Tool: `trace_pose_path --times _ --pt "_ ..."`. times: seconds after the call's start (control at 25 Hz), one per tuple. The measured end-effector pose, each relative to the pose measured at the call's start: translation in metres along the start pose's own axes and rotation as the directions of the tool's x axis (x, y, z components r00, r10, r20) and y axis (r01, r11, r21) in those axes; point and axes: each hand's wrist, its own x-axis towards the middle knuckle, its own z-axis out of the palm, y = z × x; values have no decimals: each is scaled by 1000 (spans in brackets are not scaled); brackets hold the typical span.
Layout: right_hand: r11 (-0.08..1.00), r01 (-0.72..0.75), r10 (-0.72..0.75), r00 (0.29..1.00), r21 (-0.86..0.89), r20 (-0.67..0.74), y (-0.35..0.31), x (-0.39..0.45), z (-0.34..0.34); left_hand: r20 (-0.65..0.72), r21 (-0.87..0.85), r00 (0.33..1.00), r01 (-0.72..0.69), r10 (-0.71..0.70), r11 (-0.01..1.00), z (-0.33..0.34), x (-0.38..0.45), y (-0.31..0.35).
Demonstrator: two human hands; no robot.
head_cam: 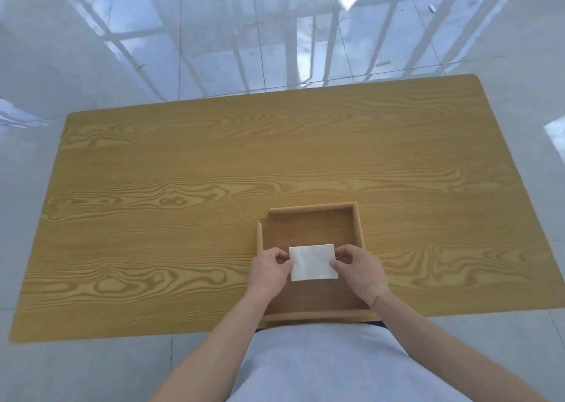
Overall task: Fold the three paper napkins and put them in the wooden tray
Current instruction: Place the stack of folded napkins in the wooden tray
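A folded white paper napkin [312, 262] is held over the middle of the square wooden tray [357, 227], which sits at the near edge of the table. My left hand [269, 269] pinches the napkin's left edge and my right hand [357, 266] pinches its right edge. Whether the napkin touches the tray floor or other napkins lie under it cannot be told. No other napkin shows on the table.
The wood-grain table [183, 203] stretches wide to the left, right and far side of the tray. A glossy tiled floor [214, 50] surrounds the table. A tan plaster is on my right wrist [375, 295].
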Motion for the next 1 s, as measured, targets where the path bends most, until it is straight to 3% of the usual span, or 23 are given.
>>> trace_pose_path --times 0.2,0.48,0.6,0.68,0.76,0.84,1.0 --pt "988 46 -47 999 -149 -4 -3 6 2 -34 20 999 35 -34 999 6 1 2" --pt "974 105 -118 991 -199 -56 -7 4 9 -66 112 998 27 -20 993 1 5 2" --pt "930 165 -210 972 -329 -107 -7 -1 6 -111 284 989 -66 101 957 -8 5 3" --pt "845 277 -352 932 -458 -85 -4 -4 0 -100 429 938 -261 333 865 -15 7 -1" --pt "667 372 -481 877 -646 9 0 -3 -3 31 602 855 -429 517 673 -18 9 -7" --pt "523 350 -470 879 -777 80 0 1 -4 152 723 848 -445 507 528 -16 12 -11" --pt "485 304 -381 917 -820 115 7 10 2 205 801 881 -401 426 444 -5 20 -15"
